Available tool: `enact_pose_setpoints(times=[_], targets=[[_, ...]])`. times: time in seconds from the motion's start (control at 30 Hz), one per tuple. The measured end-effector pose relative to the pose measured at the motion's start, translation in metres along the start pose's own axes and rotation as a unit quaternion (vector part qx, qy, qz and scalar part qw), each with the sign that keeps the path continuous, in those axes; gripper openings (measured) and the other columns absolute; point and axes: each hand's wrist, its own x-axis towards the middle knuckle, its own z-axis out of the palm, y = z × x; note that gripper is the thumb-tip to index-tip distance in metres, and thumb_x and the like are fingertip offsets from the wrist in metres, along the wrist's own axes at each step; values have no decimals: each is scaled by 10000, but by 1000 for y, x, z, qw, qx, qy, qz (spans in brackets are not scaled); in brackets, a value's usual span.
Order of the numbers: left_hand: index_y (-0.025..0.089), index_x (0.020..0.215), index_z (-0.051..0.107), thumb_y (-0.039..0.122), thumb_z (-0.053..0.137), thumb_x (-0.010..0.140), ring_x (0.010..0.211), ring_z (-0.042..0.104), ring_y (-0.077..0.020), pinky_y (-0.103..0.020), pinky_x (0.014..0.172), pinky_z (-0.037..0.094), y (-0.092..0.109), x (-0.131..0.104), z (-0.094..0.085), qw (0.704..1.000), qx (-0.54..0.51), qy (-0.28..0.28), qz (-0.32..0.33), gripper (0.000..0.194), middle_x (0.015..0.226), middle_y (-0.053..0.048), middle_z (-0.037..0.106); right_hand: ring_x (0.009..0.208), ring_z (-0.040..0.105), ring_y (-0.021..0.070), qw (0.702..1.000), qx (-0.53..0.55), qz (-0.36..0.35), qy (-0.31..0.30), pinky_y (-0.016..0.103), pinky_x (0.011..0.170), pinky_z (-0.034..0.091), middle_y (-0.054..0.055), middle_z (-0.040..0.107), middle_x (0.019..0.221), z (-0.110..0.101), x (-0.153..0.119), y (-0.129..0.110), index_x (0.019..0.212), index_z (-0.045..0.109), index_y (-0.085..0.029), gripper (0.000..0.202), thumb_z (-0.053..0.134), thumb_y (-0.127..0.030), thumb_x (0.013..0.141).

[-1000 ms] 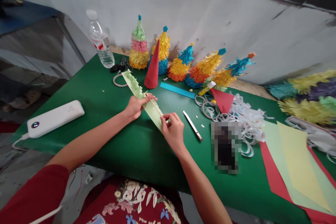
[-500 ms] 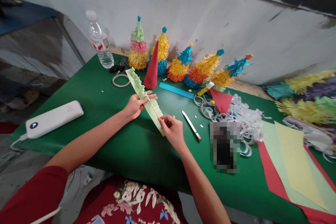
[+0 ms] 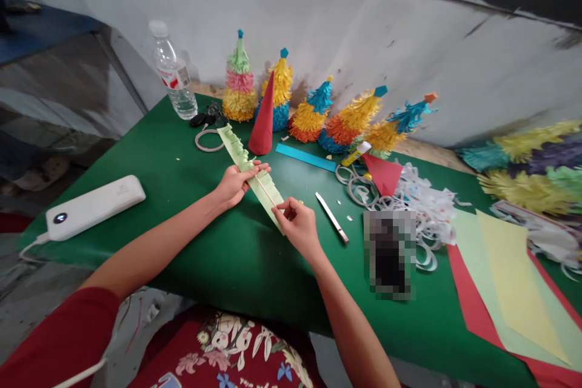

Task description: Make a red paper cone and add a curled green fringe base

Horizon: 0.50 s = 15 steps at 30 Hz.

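Note:
A pale green fringed paper strip (image 3: 233,148) slants over the table, its far part curled along the cut edge. My left hand (image 3: 236,183) is closed on the strip's middle, thumb on top and fingers beneath. In my right hand (image 3: 297,222) a thin pale stick (image 3: 265,188) is pinched, lying along the strip with its tip near my left thumb. Just beyond the strip stands a red paper cone (image 3: 262,127). A blue paper strip (image 3: 305,157) and a slim cutter knife (image 3: 331,218) lie on the right of my hands.
Fringed paper trees (image 3: 309,112) line the wall. A water bottle (image 3: 175,76) and a white power bank (image 3: 95,207) are at left. Rightward are a glue stick (image 3: 356,154), a red paper piece (image 3: 384,174), shredded white paper (image 3: 422,206), a blurred-out object (image 3: 389,254) and coloured sheets (image 3: 518,279).
My right hand has shifted very slightly left with the stick. My left hand keeps its grip on the green strip, and the other things stay where they were.

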Motion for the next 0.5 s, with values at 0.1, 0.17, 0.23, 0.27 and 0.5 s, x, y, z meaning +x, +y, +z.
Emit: enact_pose_setpoints(times=[0.1, 0.17, 0.23, 0.27, 0.5], targets=[[101, 895, 627, 19, 564, 822, 1034, 671, -209, -369, 1038, 455, 8, 7, -4, 999, -24, 27, 22, 126, 939, -103, 743, 473, 395, 86, 999, 34, 13, -25, 214, 469, 300, -40, 486, 521, -11, 3, 1, 642, 579, -182, 235, 637, -380, 755], [92, 905, 622, 5, 546, 825, 1056, 661, -209, -360, 1041, 454, 13, 10, -5, 998, -40, 37, 31, 140, 966, -116, 738, 460, 366, 79, 997, 73, 20, -23, 214, 449, 278, -39, 478, 521, -18, 5, 2, 642, 574, -178, 272, 632, -412, 770], [82, 921, 623, -1, 531, 828, 1084, 647, -221, -369, 1046, 451, 15, 9, -4, 998, -49, 31, 25, 155, 999, -135, 731, 440, 327, 67, 995, 101, 20, 11, 217, 431, 257, -31, 508, 551, -21, 5, 2, 687, 585, -176, 284, 616, -438, 793], [77, 925, 625, -3, 524, 829, 1093, 642, -229, -377, 1048, 449, 14, 7, -3, 998, -49, 23, 18, 160, 1006, -143, 728, 432, 308, 58, 994, 106, 15, 29, 219, 425, 252, -14, 559, 613, -22, 6, 3, 714, 596, -176, 283, 609, -444, 802], [93, 1165, 597, -31, 470, 824, 1181, 583, -242, -429, 1094, 388, 7, -6, 4, 997, -60, -52, -27, 385, 1130, -131, 695, 423, 304, 43, 994, 100, 10, -37, 237, 420, 264, 36, 676, 891, -8, 7, 5, 729, 657, -181, 255, 626, -428, 781]])
